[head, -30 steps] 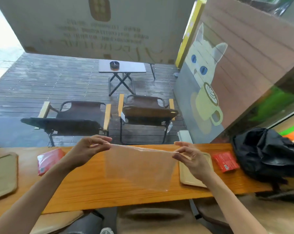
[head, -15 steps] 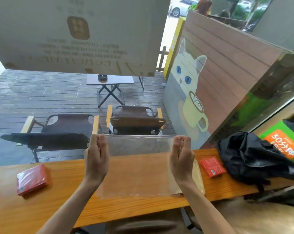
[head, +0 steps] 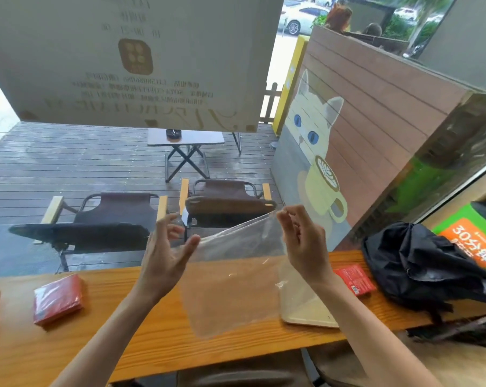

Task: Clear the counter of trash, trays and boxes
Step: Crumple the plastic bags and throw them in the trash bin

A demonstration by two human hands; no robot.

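deck (head: 69, 163) (wet) | two chairs (head: 116, 216) | cat mural (head: 314, 135)

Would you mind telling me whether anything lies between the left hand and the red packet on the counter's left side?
Nothing visible does. The left hand is open above the counter, and only bare wood separates it from the red packet. The clear plastic bag hangs to its right.

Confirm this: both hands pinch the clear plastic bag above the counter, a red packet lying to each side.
Not quite. In the head view only the right hand pinches the clear plastic bag; the left hand is open, fingers spread. A red packet does lie to each side on the counter.
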